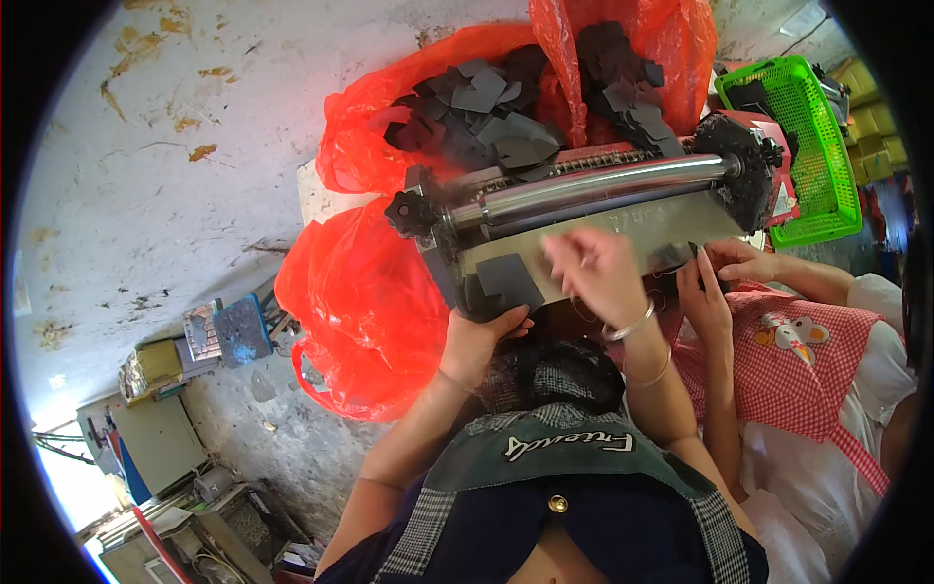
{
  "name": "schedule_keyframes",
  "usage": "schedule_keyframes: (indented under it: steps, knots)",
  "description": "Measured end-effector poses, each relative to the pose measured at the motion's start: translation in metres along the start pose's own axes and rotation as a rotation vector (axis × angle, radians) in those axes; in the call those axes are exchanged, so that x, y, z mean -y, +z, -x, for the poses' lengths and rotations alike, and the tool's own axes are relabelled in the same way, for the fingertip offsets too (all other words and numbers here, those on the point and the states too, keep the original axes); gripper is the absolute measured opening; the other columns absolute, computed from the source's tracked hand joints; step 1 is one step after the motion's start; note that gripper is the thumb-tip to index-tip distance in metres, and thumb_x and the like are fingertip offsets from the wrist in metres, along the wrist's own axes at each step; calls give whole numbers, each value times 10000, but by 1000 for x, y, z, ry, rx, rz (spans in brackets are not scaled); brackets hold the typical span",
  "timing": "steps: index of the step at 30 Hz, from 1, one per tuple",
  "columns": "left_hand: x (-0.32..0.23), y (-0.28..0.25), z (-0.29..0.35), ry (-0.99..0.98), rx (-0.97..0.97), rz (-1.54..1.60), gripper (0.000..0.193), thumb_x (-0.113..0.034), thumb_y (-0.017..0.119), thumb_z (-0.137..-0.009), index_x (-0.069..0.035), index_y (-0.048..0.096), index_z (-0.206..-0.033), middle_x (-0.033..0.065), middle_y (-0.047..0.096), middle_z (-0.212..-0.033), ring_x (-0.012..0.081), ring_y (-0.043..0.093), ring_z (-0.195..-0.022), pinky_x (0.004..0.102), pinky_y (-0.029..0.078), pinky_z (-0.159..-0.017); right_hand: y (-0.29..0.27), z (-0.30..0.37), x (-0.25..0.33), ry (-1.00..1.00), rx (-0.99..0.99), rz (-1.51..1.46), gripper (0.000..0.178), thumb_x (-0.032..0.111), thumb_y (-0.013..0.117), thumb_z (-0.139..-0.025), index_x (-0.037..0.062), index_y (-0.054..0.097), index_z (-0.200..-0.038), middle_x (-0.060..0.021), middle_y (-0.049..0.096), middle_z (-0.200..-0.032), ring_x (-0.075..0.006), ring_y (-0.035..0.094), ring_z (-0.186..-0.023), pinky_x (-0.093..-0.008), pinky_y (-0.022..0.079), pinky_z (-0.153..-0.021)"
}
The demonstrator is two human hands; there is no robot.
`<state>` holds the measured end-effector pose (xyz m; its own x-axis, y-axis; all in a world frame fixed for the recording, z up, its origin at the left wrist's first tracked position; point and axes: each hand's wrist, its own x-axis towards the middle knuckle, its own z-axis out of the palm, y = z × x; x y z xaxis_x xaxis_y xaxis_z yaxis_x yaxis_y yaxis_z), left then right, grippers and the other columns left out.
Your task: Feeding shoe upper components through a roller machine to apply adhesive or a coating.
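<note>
Take the middle of your left hand as the clock's centre, with twelve at the top of the view. Your left hand (474, 343) is closed at the near left corner of the pale metal feed plate (647, 222), gripping a small stack of dark grey sheet pieces (508, 276) with the thumb laid over its near edge. The stack lies toward twelve to one o'clock from you, over that corner of the plate.

Your right hand (598, 277) is at two o'clock, above the plate, fingers partly curled and blurred; you cannot tell from this view whether it pinches anything. A pale bangle (629, 325) circles that wrist.

Beyond the plate, toward one o'clock, runs the shiny metal roller (608, 189), with a black lobed knob (409, 213) beside its left end at eleven. Behind the roller, between twelve and one, loose dark cut pieces (477, 102) sit heaped in a red plastic bag (355, 136). A second red bag (360, 311) hangs between nine and ten.

Between two and three, a co-worker's hands (709, 302) meet near the plate's right end. A green plastic basket (817, 232) stands farther off at two.
</note>
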<state>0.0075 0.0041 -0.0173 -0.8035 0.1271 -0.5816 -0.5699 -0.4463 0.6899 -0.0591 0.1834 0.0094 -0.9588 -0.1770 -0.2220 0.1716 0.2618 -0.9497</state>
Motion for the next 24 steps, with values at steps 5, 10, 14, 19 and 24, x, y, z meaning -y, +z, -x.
schedule_keyframes:
  steps: [5, 10, 14, 19, 24]
  knots:
    - [4, -2, 3, -9, 35, -28, 193, 1, 677, -814, 26, 610, -993, 88, 651, -889, 158, 650, -740, 252, 552, -653, -13, -115, 37, -364, -244, 602, 454, 421, 654, -839, -28, 624, -898, -168, 636, -813, -272, 638, -760, -353, 496, -664]
    - [8, -1, 4, -24, 69, -70, 199, -11, 667, -826, -16, 608, -1015, 67, 660, -908, 158, 662, -754, 261, 550, -661, 30, -204, 18, 122, 280, 1179, 687, 578, 569, -819, -20, 602, -1156, -204, 618, -1147, -373, 595, -1062, -424, 477, -894]
    - [9, -8, 6, -11, 48, 45, 192, -16, 661, -831, -16, 608, -1016, 66, 660, -912, 162, 663, -763, 262, 548, -667, 30, -221, 14, 186, 536, 1328, 571, 392, 640, -752, -1, 616, -1166, -156, 624, -1178, -276, 609, -1089, -378, 494, -891]
    - [9, -20, 0, -45, 31, 96, 209, -9, 651, -836, -14, 602, -1039, 66, 656, -925, 168, 665, -776, 264, 545, -662, -2, -225, 9, 98, 683, 1301, 490, 260, 715, -658, -17, 654, -1058, -241, 644, -1048, -323, 625, -1012, -383, 490, -874]
    - [-2, -18, -4, -77, 47, 67, 222, 3, 635, -842, -5, 594, -1060, 64, 651, -944, 168, 661, -806, 267, 545, -666, -48, -225, 30, -74, 556, 898, 359, 130, 639, -693, -38, 613, -1009, -132, 656, -824, -204, 620, -726, -327, 496, -683]
